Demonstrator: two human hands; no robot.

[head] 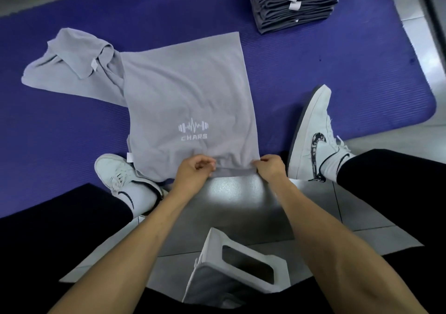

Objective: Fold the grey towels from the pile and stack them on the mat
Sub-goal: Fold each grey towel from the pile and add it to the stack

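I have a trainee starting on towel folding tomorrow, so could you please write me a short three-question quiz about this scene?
1. True or false: both hands grip the near edge of the spread towel.
2. Where is the stack of folded towels: A) far right on the mat, B) beside the left shoe, C) on the person's lap?
3. What word is printed on the spread towel?

Key: 1 true: left hand, right hand. 2 A. 3 CHARS.

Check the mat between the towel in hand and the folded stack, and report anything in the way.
Nothing visible blocks it. Both the left hand and right hand pinch the near edge of the grey towel; bare purple mat runs from it to the folded stack at far right.
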